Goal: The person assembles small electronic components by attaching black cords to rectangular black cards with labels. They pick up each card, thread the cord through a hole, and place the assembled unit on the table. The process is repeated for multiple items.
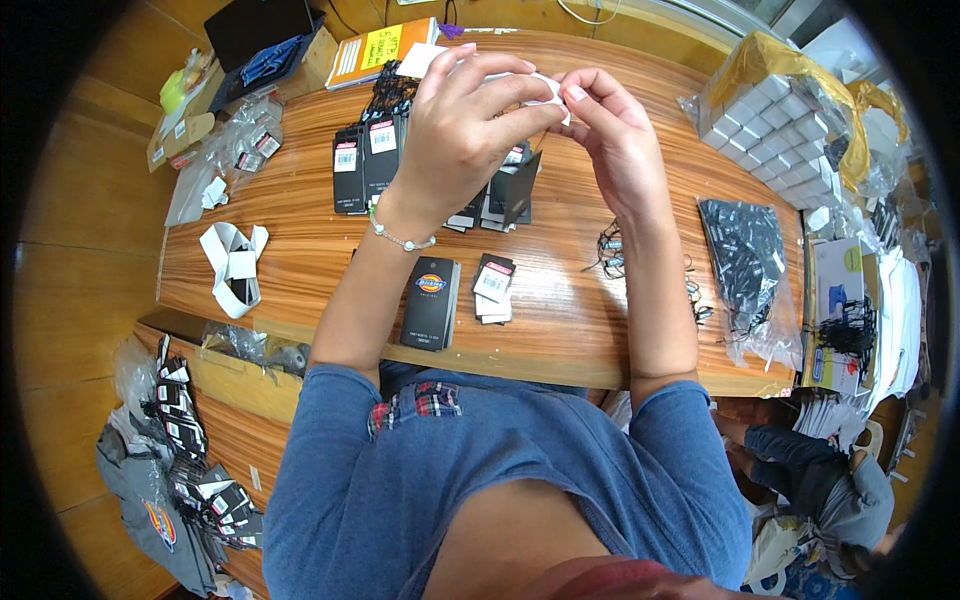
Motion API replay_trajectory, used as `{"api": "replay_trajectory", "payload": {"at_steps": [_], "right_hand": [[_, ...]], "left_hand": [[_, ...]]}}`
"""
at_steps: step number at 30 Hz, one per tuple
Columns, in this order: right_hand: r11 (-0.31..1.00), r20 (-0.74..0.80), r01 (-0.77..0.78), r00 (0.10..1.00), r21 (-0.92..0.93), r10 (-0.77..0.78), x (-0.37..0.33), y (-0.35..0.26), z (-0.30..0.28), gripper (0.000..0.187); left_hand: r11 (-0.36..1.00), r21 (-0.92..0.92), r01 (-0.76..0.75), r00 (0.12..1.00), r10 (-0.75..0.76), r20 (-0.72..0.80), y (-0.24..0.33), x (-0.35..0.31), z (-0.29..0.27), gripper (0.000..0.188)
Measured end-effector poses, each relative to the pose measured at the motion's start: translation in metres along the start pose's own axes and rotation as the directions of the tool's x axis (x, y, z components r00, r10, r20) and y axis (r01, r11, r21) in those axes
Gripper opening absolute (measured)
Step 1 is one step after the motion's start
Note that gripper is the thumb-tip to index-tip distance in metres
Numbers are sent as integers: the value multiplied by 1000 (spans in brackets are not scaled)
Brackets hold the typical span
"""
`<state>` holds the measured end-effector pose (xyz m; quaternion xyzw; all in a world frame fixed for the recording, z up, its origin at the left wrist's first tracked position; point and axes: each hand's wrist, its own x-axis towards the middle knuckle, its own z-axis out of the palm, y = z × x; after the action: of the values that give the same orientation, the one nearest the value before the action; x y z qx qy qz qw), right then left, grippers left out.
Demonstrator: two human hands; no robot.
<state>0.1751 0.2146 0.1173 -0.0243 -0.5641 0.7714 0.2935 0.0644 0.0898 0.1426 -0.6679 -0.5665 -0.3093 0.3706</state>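
Observation:
Over the far middle of the table, a white paper strip [549, 90] runs between my hands. My right hand [617, 125] pinches its end between thumb and fingers. The fingers of my left hand [468, 125] are bent around the strip from the other side and partly hide it. A white piece [420, 60] shows behind the left hand; whether it belongs to the strip I cannot tell. Below lie black hang tags with white stickers [347, 165] and a dark tag standing tilted [518, 190]. Nearer me sit a stack of black tags [430, 305] and a small pile of stickered tags [493, 285].
A loose white strip coil [235, 265] lies at left. On the right are black strings [610, 250], a clear bag of black string fasteners [745, 265] and a wrapped block of small white boxes [770, 130]. An orange-and-white notebook [375, 55] lies at the back. Another person [830, 490] is at lower right.

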Motion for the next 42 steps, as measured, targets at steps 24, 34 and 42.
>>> {"api": "replay_trajectory", "payload": {"at_steps": [24, 34, 42], "right_hand": [[774, 200, -2, 966, 633, -161, 3, -15, -11, 15], [720, 132, 2, 983, 694, -131, 5, -17, -19, 16], [955, 94, 142, 988, -260, -121, -6, -29, -3, 16]], "left_hand": [[347, -676, 650, 703, -613, 361, 12, -24, 17, 9], [321, -716, 620, 696, -646, 312, 22, -19, 21, 24], [617, -592, 518, 794, -605, 64, 12, -9, 0, 16]]}}
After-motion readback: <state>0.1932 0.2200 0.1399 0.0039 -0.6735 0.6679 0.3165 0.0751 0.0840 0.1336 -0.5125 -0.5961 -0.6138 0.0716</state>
